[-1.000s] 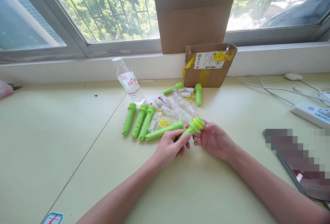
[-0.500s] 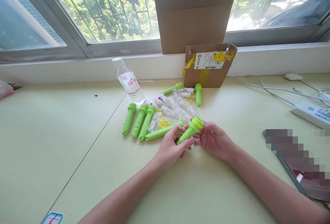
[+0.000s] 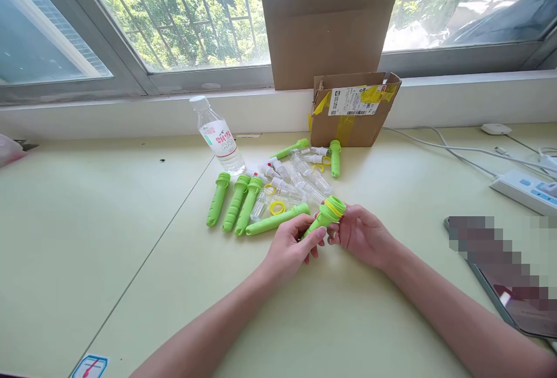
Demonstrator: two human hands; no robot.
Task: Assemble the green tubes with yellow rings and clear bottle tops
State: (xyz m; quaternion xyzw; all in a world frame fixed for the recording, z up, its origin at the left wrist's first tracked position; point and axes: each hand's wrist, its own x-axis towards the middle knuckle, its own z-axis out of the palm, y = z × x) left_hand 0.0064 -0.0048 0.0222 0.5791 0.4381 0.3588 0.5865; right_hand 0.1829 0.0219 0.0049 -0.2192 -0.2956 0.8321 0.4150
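My left hand [image 3: 293, 250] is closed around the narrow lower part of a green plastic tube [image 3: 328, 211] with a wide threaded neck. The tube tilts up to the right, its open mouth facing up. A yellow ring sits around the neck. My right hand [image 3: 363, 236] is at the neck from the right, fingers curled and fingertips against it, partly hidden behind it. Just beyond lie another green tube [image 3: 276, 221], a loose yellow ring [image 3: 277, 208] and several clear ribbed plastic tubes [image 3: 315, 178]. More green tubes [image 3: 237, 204] lie to the left.
A water bottle [image 3: 220, 140] stands behind the parts. White-capped pieces [image 3: 278, 168] lie among them. At the back is an opened cardboard box [image 3: 354, 117]. A phone [image 3: 505, 279], a power strip [image 3: 524, 189] and white cables [image 3: 461, 149] lie on the right.
The green tube has tipped slightly, so its open mouth shows more. My left thumb has shifted a little along it. My right hand stays almost in place.
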